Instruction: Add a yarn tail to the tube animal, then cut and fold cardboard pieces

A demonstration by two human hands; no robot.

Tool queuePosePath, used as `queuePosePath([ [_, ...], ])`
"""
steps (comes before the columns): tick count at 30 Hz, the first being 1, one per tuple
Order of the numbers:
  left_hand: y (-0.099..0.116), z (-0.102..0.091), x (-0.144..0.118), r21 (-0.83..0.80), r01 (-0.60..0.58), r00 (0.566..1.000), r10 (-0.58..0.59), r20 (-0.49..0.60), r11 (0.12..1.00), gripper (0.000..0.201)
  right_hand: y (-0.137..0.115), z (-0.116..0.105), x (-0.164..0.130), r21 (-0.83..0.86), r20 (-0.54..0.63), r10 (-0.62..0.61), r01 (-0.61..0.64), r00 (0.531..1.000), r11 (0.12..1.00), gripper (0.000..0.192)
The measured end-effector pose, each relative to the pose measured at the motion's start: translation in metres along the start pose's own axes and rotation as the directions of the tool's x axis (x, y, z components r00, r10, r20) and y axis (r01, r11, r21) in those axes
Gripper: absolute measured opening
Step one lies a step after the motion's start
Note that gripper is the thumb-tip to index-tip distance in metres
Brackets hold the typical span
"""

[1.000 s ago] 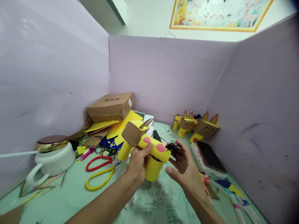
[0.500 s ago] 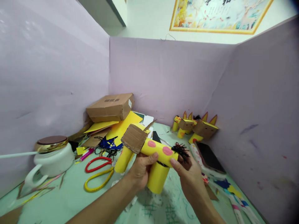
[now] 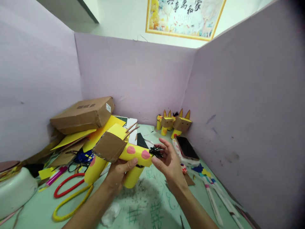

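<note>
- Three tall lilac partition boards wall in the workspace, smooth and matte, with a few scuffs on the right-hand one; above them a gold-framed picture hangs on a pale wall.
- The pale green tabletop is scribbled with green marker and dusted with dark crumbs near its middle.
- A flat brown cardboard box lies tilted on a heap of yellow paper sheets in the far left corner.
- A white round ceramic pot sits at the left edge, only partly in view.
- Red-and-yellow-handled scissors lie flat on the table, left of the hands.
- The yellow paper-tube animal with pink spots, a corrugated brown cardboard head and a black yarn tail is held up just above the table's middle.
- The left hand grips its body from below, thumb pressed along the tube.
- The right hand is at the tail end, thumb and forefinger pinching the frizzy black yarn, the other fingers spread loosely.
- A dark-screened phone lies near the right wall.
- Small finished yellow-and-cardboard figures stand in the far corner.
</note>
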State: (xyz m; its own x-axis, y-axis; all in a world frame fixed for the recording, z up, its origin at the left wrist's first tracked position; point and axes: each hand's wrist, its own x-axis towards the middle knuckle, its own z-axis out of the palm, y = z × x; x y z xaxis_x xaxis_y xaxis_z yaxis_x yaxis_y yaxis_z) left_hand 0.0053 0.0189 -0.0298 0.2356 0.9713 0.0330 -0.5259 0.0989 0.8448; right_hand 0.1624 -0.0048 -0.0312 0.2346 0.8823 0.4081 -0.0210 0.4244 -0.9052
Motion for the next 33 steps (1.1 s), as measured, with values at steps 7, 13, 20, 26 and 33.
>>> queuePosePath([
  [7, 0.001, -0.002, 0.001, 0.13, -0.082, 0.995, 0.072, 0.073, 0.988, 0.039, -0.003, 0.002, 0.001, -0.227, 0.023, -0.094, 0.097, 0.995, 0.969, 0.008],
  [13, 0.011, -0.008, 0.005, 0.115, -0.064, 0.998, 0.063, 0.012, 0.991, 0.059, 0.002, -0.005, 0.007, -0.039, -0.132, 0.052, -0.057, 0.99, 0.998, 0.008],
  [20, 0.023, -0.014, 0.008, 0.105, -0.082, 0.996, 0.085, -0.024, 0.991, 0.059, 0.008, -0.022, 0.016, 0.052, -0.334, 0.046, -0.031, 0.941, 0.998, 0.017],
  [26, 0.019, -0.009, 0.004, 0.154, -0.04, 0.996, 0.028, 0.08, 0.987, 0.037, -0.006, -0.001, 0.005, 0.079, 0.049, 0.138, -0.142, 0.989, 0.987, 0.028],
  [33, 0.018, -0.009, 0.004, 0.099, -0.049, 0.999, 0.046, 0.029, 0.994, 0.053, 0.002, -0.004, 0.009, 0.095, -0.095, 0.166, -0.157, 0.982, 0.983, 0.009],
])
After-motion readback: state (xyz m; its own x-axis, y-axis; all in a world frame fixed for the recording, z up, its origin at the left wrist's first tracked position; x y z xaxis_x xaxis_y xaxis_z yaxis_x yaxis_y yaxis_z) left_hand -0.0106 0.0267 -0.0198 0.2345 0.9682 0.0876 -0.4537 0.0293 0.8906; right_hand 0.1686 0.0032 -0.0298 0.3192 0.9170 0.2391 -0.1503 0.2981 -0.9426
